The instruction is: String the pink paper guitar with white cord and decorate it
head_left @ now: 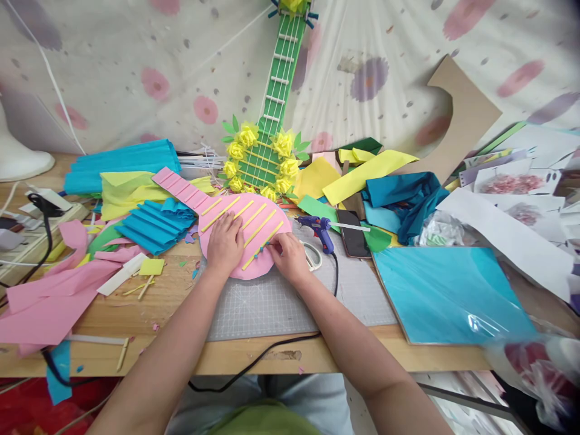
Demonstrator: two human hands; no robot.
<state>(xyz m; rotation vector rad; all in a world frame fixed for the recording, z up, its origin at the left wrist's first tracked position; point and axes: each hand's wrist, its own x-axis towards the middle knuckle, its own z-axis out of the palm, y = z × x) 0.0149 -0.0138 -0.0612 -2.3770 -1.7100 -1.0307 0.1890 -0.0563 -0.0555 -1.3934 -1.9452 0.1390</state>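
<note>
On the pink guitar (260, 238), left grip (225, 240) lies flat (right grip (289, 255) seemingly pinching beads (261, 249)).

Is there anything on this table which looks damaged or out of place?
Yes, small things. A blue strip dangles over the front edge of the table, whose wood has a rough, dark mark. The glue gun's white stick crosses over the phone, an awkward place.
</note>
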